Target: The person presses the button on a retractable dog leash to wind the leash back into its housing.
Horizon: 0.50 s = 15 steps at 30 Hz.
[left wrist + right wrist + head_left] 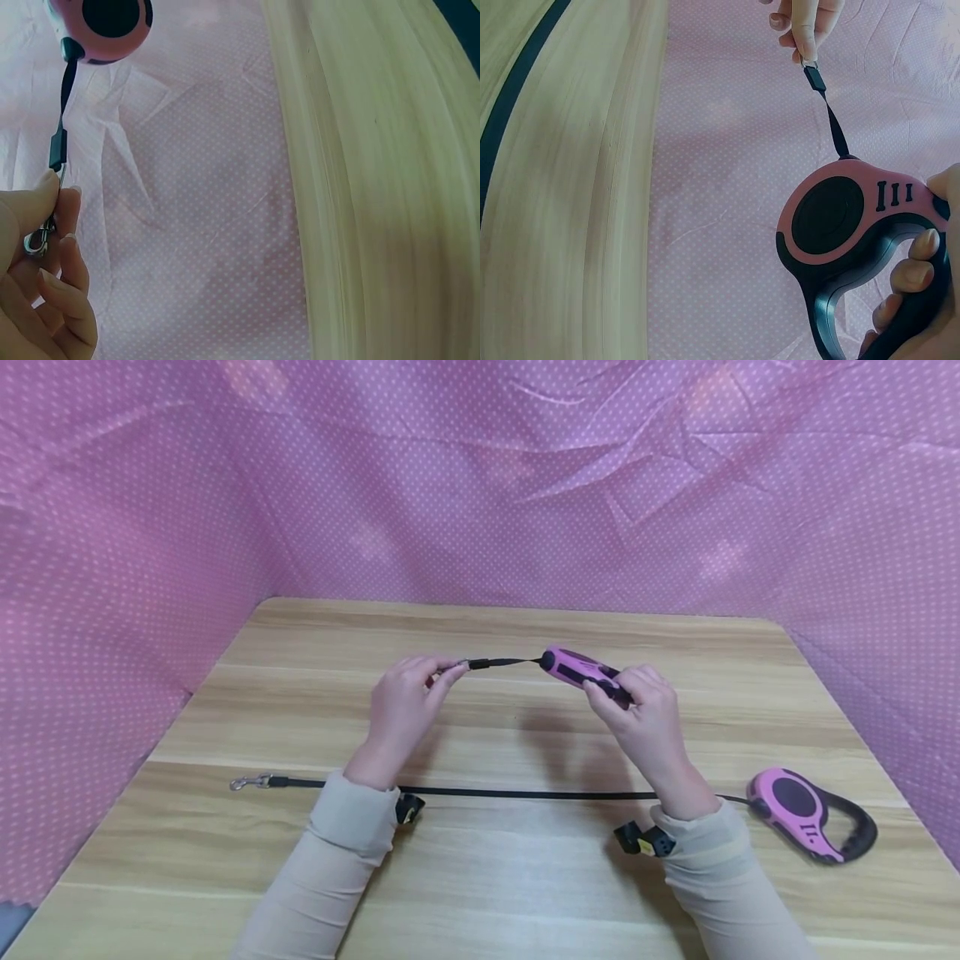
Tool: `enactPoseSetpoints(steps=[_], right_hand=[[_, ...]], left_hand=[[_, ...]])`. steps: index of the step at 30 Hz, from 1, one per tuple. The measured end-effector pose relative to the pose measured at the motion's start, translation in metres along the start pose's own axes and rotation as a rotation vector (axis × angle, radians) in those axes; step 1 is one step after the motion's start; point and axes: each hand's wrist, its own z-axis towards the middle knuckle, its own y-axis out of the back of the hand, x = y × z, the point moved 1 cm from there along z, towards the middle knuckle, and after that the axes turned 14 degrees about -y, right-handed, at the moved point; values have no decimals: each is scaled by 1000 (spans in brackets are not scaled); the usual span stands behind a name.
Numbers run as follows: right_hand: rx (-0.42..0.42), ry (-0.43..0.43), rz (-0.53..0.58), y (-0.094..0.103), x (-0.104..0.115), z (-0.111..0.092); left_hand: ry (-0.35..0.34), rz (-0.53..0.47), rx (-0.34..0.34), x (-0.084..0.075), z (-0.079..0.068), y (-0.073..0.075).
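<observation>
Above the table, my right hand (648, 722) grips the black handle of a pink and black retractable dog leash (570, 667). In the right wrist view, the fingers (911, 277) wrap through the handle loop and the thumb lies on top by the black button. My left hand (405, 702) pinches the metal snap hook (36, 241) at the end of this leash between thumb and forefinger. A short stretch of black strap (510, 662), slightly twisted, runs between the hook and the leash case. The left hand partly hides the hook.
A second pink and black retractable leash (787, 802) lies at the table's right. Its black strap (525, 794) stretches left under both forearms to a metal snap hook (251, 782). Pink dotted cloth (480, 510) surrounds the wooden table (480, 893) at the back and sides.
</observation>
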Motion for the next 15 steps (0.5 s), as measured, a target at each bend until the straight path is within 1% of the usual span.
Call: enactPoseSetpoints(steps=[10,15], right_hand=[[36,10,6,-4,2,-3],[37,17,6,-6,3,-4]], left_hand=[[-2,-60,-15,-2,0,-2],[2,-89,-8,-4,0,-1]])
